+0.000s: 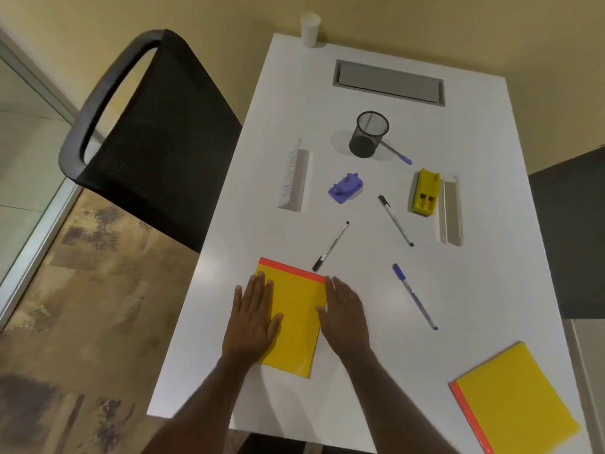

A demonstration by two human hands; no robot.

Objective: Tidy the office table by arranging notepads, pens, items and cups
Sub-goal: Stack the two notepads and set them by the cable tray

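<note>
Both hands lie flat with straight fingers: left hand (252, 319) on the pad (296, 322), right hand (345, 319) against its right edge. I'd square it with light, even pressure so it slides without creasing. Just beyond my fingertips lies a black pen (330, 246); a blue pen (415, 296) sits right of my right hand, the second pad (514, 398) farther right, the mesh cup (368, 134) well ahead.

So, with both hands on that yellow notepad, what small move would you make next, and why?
Probably slide the notepad right toward the second notepad at the table's near right corner: the left hand and right hand lie flat along its edges, and the two pads sit apart.
</note>
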